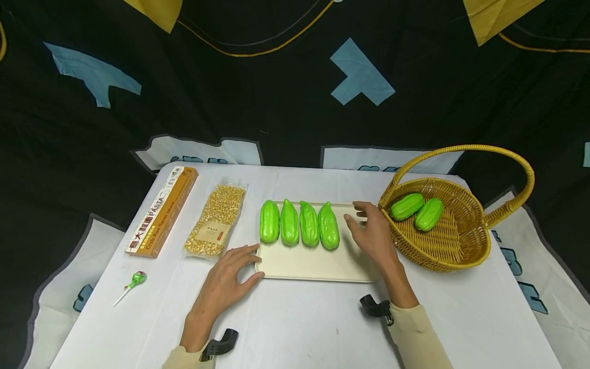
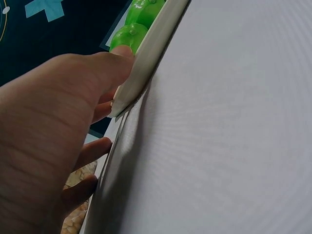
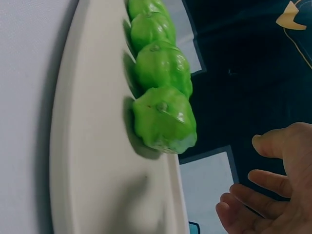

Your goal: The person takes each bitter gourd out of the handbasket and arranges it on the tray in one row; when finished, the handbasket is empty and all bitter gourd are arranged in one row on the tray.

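Note:
On the cream tray (image 1: 304, 264), several bright green, ridged gourd-like vegetables (image 1: 329, 226) stand side by side in a row. My left hand (image 1: 226, 279) holds the tray's near left corner, thumb against the rim and fingertips along the left edge; its last fingers are free in the left wrist view. Over the tray's right end is my right hand (image 1: 372, 233), fingers loosely bent and holding nothing. The right wrist view shows that hand (image 3: 273, 190) apart from the nearest vegetable (image 3: 165, 119). Two more green vegetables (image 1: 428, 214) lie in the wicker basket (image 1: 454, 264).
The basket's tall handle (image 1: 465, 147) arches up at the right. Left of the tray lie a bag of corn kernels (image 1: 223, 205), a pasta box (image 1: 162, 212) and a green-wrapped lollipop (image 1: 138, 278). A white cloth (image 1: 295, 323) covers the table, with a dark curtain (image 1: 258, 113) behind.

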